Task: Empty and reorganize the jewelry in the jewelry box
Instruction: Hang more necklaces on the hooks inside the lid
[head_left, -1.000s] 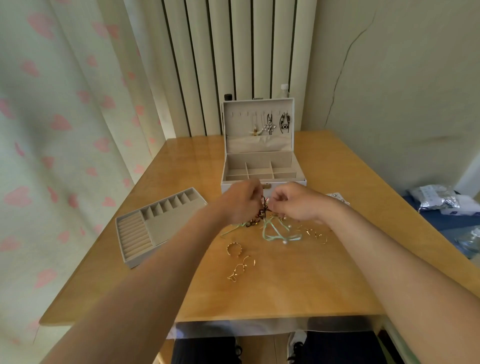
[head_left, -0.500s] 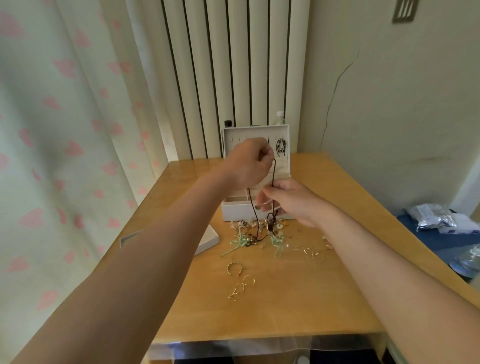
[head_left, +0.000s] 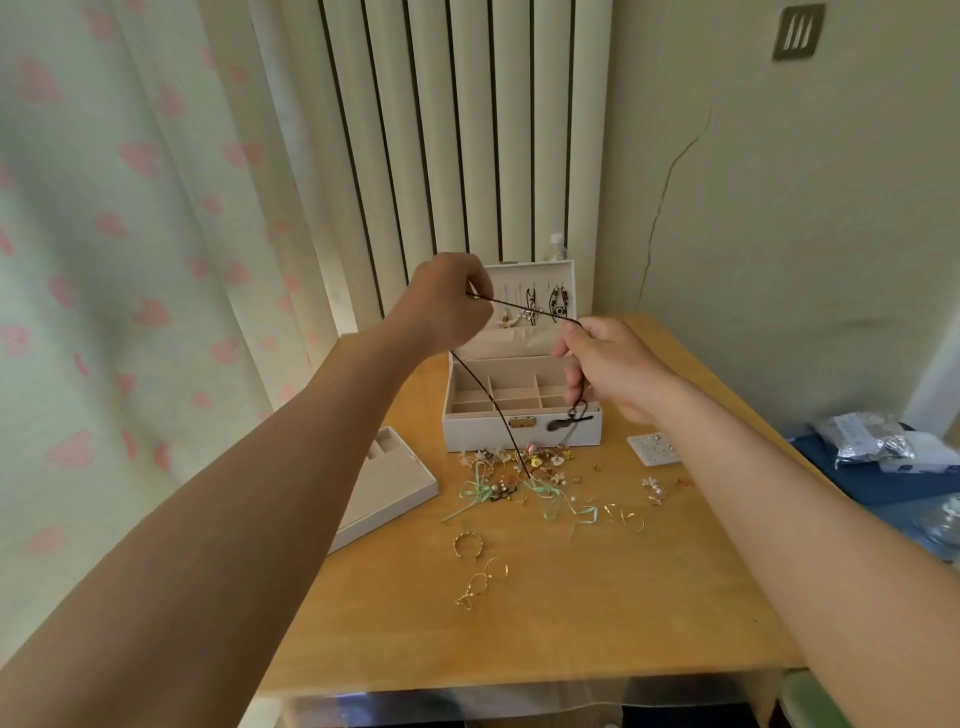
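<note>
A white jewelry box (head_left: 522, 434) stands open at the back of the wooden table (head_left: 545, 613), with a few dark pieces hanging inside its lid (head_left: 540, 291). My left hand (head_left: 447, 306) and my right hand (head_left: 608, 369) are raised in front of it and pinch a dark cord necklace (head_left: 524, 305) stretched between them. One end of the cord trails down into a heap of loose jewelry (head_left: 524, 470) with green ribbons (head_left: 550, 499); the other end, with a dark knot, hangs below my right hand. Gold rings (head_left: 467, 545) and gold earrings (head_left: 480, 584) lie nearer to me.
The box's removed tray (head_left: 395, 483) lies on the left, partly behind my left forearm. A small white earring card (head_left: 653, 448) sits at the right. A curtain hangs on the left, a radiator behind; silver packets (head_left: 872, 441) lie on a blue surface beyond the right edge.
Both hands lifted the dark cord out of the jewelry heap and have drawn apart, so the cord is now stretched between them. The view has tilted upward.
</note>
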